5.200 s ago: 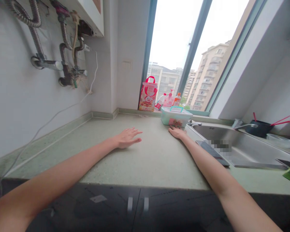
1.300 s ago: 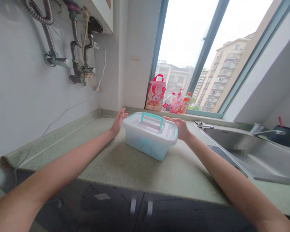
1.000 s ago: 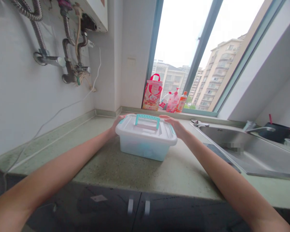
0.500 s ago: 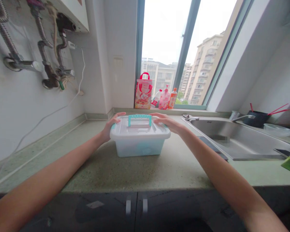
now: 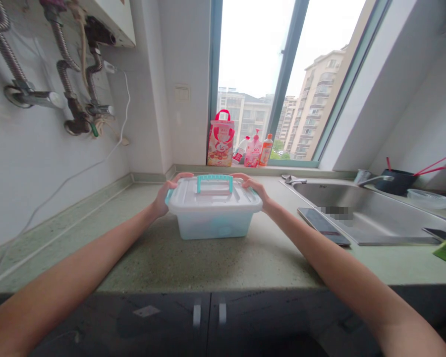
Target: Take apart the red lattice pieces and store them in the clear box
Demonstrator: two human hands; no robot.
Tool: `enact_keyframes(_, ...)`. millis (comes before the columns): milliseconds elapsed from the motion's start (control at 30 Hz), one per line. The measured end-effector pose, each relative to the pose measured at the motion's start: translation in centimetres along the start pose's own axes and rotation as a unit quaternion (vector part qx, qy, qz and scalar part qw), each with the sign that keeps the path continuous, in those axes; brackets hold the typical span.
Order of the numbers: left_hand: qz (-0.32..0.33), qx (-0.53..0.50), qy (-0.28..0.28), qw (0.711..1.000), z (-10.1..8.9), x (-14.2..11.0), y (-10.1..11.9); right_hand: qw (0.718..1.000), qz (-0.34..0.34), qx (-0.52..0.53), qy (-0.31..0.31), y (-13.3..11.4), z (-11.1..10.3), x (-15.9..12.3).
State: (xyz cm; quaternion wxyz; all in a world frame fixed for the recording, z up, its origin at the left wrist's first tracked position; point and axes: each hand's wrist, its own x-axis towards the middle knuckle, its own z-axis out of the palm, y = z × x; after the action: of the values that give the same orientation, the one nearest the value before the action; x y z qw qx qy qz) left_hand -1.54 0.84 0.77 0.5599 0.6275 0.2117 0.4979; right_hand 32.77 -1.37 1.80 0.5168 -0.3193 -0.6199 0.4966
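A translucent plastic storage box (image 5: 213,225) with a white lid (image 5: 186,193) stands on the countertop in front of me. The lid is on, and its teal carrying handle (image 5: 214,177) is raised. Round the box's left end, my left hand (image 5: 162,198) is closed, its thumb by a teal side latch (image 5: 168,195) that sticks outward. My right hand (image 5: 260,192) grips the opposite end, with fingers behind the lid's far corner and the thumb near the right latch. Something bluish shows faintly through the box wall; I cannot make out what.
A phone-like dark slab (image 5: 323,227) lies by the steel sink (image 5: 371,210) on the right. Behind the box, a pink bag (image 5: 221,144) and several bottles line the windowsill. A black pot (image 5: 394,181) and a clear bowl (image 5: 429,198) stand past the sink. Pipes run along the left wall.
My right hand has slid outward from the lid's top to the box's right end. The left latch now stands out from the lid. The box has stayed in place.
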Motion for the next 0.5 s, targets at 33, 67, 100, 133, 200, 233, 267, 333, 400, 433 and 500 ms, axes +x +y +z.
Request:
enact_keyframes(33, 0.003, 0.002, 0.001, 1.0, 0.0, 0.0, 0.0, 1.0, -0.001, 0.01, 0.008, 0.3, 0.1, 0.0)
enact_keyframes(67, 0.006, 0.0, 0.001, 1.0, 0.0, -0.1, 0.0, 1.0, -0.004, 0.014, 0.018, 0.5, 0.2, -0.1)
enact_keyframes(100, 0.006, -0.003, 0.001, 1.0, 0.1, -0.1, 0.0, 0.999, -0.007, 0.015, 0.029, 0.8, 0.3, -0.1)
enact_keyframes(133, 0.005, -0.009, -0.001, 1.0, 0.1, -0.2, 0.1, 0.999, -0.015, 0.017, 0.039, 1.1, 0.4, -0.3)
enact_keyframes(200, 0.004, -0.016, -0.003, 1.0, 0.1, -0.2, 0.1, 0.997, -0.034, 0.037, 0.053, 1.7, 0.5, -0.8)
enact_keyframes(233, 0.004, -0.017, -0.005, 1.0, 0.0, -0.2, 0.1, 0.996, -0.041, 0.054, 0.057, 2.1, 0.5, -1.1)
enact_keyframes(267, 0.006, -0.016, -0.004, 1.0, -0.1, -0.1, 0.0, 0.994, -0.045, 0.074, 0.061, 2.4, 0.6, -1.4)
enact_keyframes(333, 0.01, -0.014, -0.006, 1.0, -0.4, 0.1, -0.2, 0.991, -0.043, 0.103, 0.071, 3.1, 0.6, -1.9)
enact_keyframes(400, 0.013, -0.012, -0.011, 1.0, -0.8, 0.4, -0.4, 0.99, -0.039, 0.104, 0.083, 3.6, 0.5, -2.2)
enact_keyframes(433, 0.016, -0.01, -0.012, 1.0, -1.0, 0.5, -0.6, 0.991, -0.039, 0.095, 0.087, 3.8, 0.4, -2.2)
enact_keyframes(500, 0.023, -0.004, -0.011, 1.0, -1.3, 0.7, -0.7, 0.993, -0.045, 0.07, 0.085, 3.8, 0.1, -2.2)
